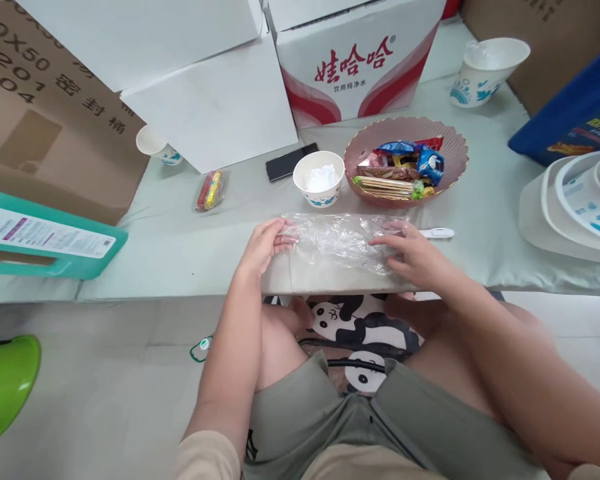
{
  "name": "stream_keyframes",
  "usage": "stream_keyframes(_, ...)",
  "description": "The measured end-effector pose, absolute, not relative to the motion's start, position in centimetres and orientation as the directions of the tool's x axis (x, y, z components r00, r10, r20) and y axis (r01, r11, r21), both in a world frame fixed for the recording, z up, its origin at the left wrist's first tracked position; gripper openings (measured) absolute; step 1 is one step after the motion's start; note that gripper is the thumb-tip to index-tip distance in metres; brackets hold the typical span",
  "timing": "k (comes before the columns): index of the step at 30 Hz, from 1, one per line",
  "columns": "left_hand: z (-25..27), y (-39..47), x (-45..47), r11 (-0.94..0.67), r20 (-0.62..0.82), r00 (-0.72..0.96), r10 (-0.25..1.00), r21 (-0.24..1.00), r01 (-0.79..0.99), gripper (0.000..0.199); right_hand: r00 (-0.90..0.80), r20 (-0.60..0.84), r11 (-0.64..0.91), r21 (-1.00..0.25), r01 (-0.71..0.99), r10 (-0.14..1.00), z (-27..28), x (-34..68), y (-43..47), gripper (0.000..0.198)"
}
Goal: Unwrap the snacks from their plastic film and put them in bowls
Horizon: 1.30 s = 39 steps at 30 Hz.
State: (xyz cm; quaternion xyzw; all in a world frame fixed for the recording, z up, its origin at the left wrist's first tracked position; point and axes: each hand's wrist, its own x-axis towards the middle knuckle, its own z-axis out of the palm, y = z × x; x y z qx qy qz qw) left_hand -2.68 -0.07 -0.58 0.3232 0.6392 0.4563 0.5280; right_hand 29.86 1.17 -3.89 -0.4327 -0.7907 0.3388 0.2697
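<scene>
A crinkled clear plastic bag [334, 241] lies spread near the front edge of the table, between my two hands. At its left end, my left hand [266, 247] grips the film, fingers pointing inward and partly covered by it. My right hand [405, 252] holds the right end, some fingers on top of the film and others behind it. A white stick-like item [437, 233] pokes out just beyond my right hand. Behind the bag stands a paper cup [320, 179] with white crumpled material inside.
A pink scalloped bowl [355, 157] holds wrapped snacks. Left of the cup lie a black phone-like slab [291, 162] and a small wrapped snack [211, 191]. Boxes [353, 73] line the back. Another paper cup [487, 73], a blue container [575, 107] and a white bin [545, 207] stand right.
</scene>
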Motion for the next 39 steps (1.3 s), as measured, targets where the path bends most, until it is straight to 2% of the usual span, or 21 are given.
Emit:
stream_keyframes(1, -0.7, 0.0, -2.7, 0.373, -0.378, -0.231, 0.896, 0.925, -0.068, 0.033, -0.483, 0.138, 0.403, -0.766, 0.502, 0.865, -3.8, 29.9, 1.3, 0.041)
stream_keyframes(5, -1.7, 0.7, -3.0, 0.316, -0.304, -0.357, 0.883, 0.948, -0.024, 0.048, -0.439, 0.147, 0.367, -0.802, 0.471, 0.886, -2.9, 29.8, 1.6, 0.028)
stream_keyframes(8, -2.3, 1.0, -3.1, 0.238, -0.205, -0.414, 0.887, 0.971, 0.028, 0.039, -0.324, 0.171, 0.316, -0.821, 0.475, 0.931, -2.2, 29.2, 1.7, 0.019)
stream_keyframes(10, -2.3, 1.0, -3.0, 0.186, -0.170, -0.387, 0.906, 0.982, 0.005, 0.029, -0.244, 0.188, 0.285, -0.836, 0.468, 0.951, -1.9, 28.8, 1.8, 0.016)
stream_keyframes(12, -2.0, 0.9, -2.8, 0.163, -0.169, -0.325, 0.930, 0.986, -0.044, 0.030, -0.191, 0.191, 0.259, -0.853, 0.453, 0.963, -1.8, 28.4, 1.7, 0.015)
stream_keyframes(14, -1.6, 0.7, -2.8, 0.153, -0.173, -0.293, 0.940, 0.984, -0.090, 0.043, -0.142, 0.154, 0.200, -0.891, 0.409, 0.978, -1.8, 28.1, 1.6, 0.022)
stream_keyframes(18, -1.1, 0.6, -3.3, 0.176, -0.255, -0.298, 0.920, 0.948, -0.267, 0.071, -0.047, 0.034, 0.041, -0.988, 0.146, 0.998, -1.9, 27.8, 1.3, 0.067)
stream_keyframes(21, -1.0, 0.5, -3.9, 0.324, -0.436, -0.222, 0.872, 0.855, -0.406, 0.057, -0.013, -0.027, -0.027, -1.000, 0.012, 1.000, -1.9, 27.7, 1.2, 0.090)
stream_keyframes(23, -0.9, 0.4, -4.0, 0.397, -0.508, -0.175, 0.843, 0.808, -0.436, 0.044, -0.003, -0.063, -0.063, -0.997, -0.051, 0.998, -1.7, 27.5, 1.2, 0.091)
stream_keyframes(25, -0.6, 0.2, -3.9, 0.411, -0.518, -0.152, 0.842, 0.798, -0.441, 0.039, 0.010, -0.090, -0.088, -0.989, -0.121, 0.996, -1.5, 27.3, 1.2, 0.082)
stream_keyframes(29, 0.3, -0.4, -2.8, 0.320, -0.416, -0.161, 0.895, 0.851, -0.416, 0.038, 0.077, -0.050, -0.034, -0.979, -0.203, 0.996, -0.8, 27.0, 0.7, 0.061)
stream_keyframes(34, 0.6, -1.7, 0.1, 0.104, -0.183, -0.243, 0.953, 0.947, -0.304, 0.035, 0.090, 0.151, 0.158, -0.985, -0.077, 0.984, 0.6, 26.3, -0.9, 0.044)
stream_keyframes(37, 0.1, -2.7, 2.6, 0.014, -0.054, -0.216, 0.975, 0.983, -0.184, 0.029, 0.024, 0.249, 0.249, -0.968, -0.024, 0.968, 0.8, 25.3, -2.2, 0.038)
stream_keyframes(39, 0.0, -3.4, 4.3, 0.024, -0.049, -0.119, 0.992, 0.980, -0.200, 0.035, -0.106, 0.310, 0.305, -0.951, -0.060, 0.945, 0.5, 24.5, -2.9, 0.035)
